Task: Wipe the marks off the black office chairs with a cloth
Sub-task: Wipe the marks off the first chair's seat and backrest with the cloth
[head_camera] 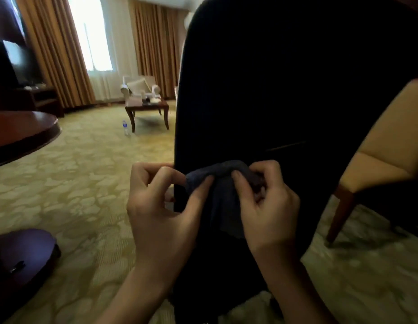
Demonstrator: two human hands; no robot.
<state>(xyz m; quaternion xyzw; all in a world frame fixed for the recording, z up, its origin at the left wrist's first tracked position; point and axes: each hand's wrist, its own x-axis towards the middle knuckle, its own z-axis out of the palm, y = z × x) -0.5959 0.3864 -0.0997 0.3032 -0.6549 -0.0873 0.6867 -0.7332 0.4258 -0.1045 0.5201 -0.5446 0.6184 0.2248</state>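
Both hands, left hand and right hand, pinch a dark cloth against the black office chair, apparently bunching it for wiping.

1. A patterned cream carpet lies under me, carrying everything.
2. The black office chair stands on it straight ahead.
3. A tan chair stands just right of that.
4. Farther off, a water bottle stands beside a dark coffee table.

Hotel suite / lounge rm: patterned carpet, floor-length tan curtains, white armchair behind low wooden coffee table, TV at left.
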